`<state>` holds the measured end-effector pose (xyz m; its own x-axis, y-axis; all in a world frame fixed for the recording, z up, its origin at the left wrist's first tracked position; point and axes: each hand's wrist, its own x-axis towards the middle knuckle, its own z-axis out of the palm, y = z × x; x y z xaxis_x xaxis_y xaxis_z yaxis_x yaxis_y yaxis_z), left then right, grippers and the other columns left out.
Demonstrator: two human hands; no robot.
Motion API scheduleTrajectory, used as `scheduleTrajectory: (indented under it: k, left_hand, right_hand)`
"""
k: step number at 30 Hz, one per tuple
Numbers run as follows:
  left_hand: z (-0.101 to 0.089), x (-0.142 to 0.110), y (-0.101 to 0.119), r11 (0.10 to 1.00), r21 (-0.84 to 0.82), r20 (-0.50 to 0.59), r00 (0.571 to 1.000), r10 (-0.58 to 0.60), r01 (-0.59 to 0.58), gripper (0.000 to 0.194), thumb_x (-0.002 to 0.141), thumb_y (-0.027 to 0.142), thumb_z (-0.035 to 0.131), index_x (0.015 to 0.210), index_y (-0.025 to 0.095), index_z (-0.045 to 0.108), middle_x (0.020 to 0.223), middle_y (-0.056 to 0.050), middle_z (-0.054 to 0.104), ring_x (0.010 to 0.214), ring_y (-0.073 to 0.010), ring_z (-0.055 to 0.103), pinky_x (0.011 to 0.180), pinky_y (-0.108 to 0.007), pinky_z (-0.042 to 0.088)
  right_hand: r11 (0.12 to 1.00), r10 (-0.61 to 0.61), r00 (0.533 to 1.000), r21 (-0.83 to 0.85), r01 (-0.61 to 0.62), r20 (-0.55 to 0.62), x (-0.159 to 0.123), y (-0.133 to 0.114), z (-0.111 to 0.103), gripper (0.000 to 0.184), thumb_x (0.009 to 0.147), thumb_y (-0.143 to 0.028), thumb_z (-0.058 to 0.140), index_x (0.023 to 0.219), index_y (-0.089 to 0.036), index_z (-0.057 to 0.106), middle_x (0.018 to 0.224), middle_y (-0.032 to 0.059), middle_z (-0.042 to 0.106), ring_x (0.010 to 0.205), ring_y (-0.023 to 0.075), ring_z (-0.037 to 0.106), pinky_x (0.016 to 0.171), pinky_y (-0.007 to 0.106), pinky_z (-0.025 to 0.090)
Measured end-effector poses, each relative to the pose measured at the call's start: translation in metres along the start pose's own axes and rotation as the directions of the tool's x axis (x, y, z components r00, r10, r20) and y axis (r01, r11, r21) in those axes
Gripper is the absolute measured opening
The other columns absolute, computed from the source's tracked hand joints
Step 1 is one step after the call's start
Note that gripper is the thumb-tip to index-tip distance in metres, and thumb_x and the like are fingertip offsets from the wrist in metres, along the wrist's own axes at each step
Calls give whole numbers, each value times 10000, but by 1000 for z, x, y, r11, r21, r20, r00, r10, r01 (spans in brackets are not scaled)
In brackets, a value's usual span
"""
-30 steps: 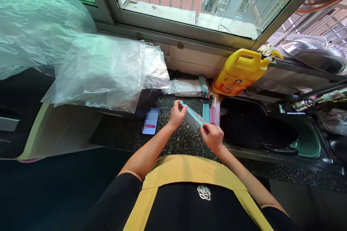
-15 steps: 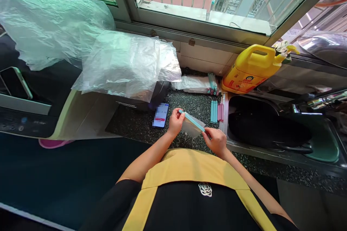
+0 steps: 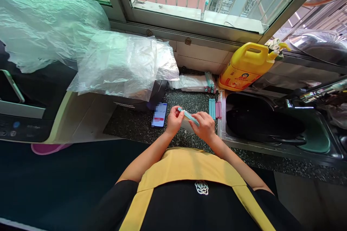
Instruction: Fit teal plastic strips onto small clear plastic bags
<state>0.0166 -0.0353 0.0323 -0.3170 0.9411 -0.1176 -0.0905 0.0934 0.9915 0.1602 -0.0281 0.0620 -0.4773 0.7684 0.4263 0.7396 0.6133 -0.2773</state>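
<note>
My left hand (image 3: 173,121) pinches the left end of a teal sealing clip (image 3: 189,116) that sits along the top of a small clear plastic bag (image 3: 186,125). My right hand (image 3: 205,127) is closed over the clip's right part, fingers pressed on it. Both hands hover just above the dark speckled counter (image 3: 135,126). Loose teal and pink clips (image 3: 214,108) lie on the counter just beyond my right hand. A stack of clipped bags (image 3: 195,83) rests by the wall.
A phone (image 3: 159,114) lies left of my hands. Crumpled clear plastic sheets (image 3: 114,65) cover the left side. A yellow jug (image 3: 245,66) stands by the window, beside a dark sink (image 3: 265,122) with a faucet (image 3: 320,94) to the right.
My right hand has slid left along the teal clip, from its right end toward the middle, so both hands are now close together. The bag is lower and mostly hidden.
</note>
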Motion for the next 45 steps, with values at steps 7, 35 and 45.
scheduleTrajectory:
  k: [7,35,45]
  left_hand:
    - [-2,-2,3,1000,-23,-16,1000,18,-18,118,757,197,507,863,186,457,671,31,512,582,-80,503,581,-203,419]
    - [-9,3,0,992,123,63,997,-43,34,525,787,620,364,510,176,407,486,25,386,498,-94,344,524,-254,269]
    - [-7,1,1,994,89,83,995,-63,56,532,756,644,369,482,191,313,462,39,304,475,-81,280,493,-252,221]
  right_hand:
    - [999,16,998,-45,-13,64,2,-1,8,255,856,-385,464,818,-185,616,787,40,621,749,153,512,683,263,324]
    - [996,-51,997,66,55,-54,-11,-4,7,127,834,-272,511,778,-185,585,716,28,604,658,128,539,600,232,385]
    - [993,-55,998,101,58,-37,-13,-3,8,133,836,-273,511,800,-174,591,724,37,593,648,127,540,588,225,400]
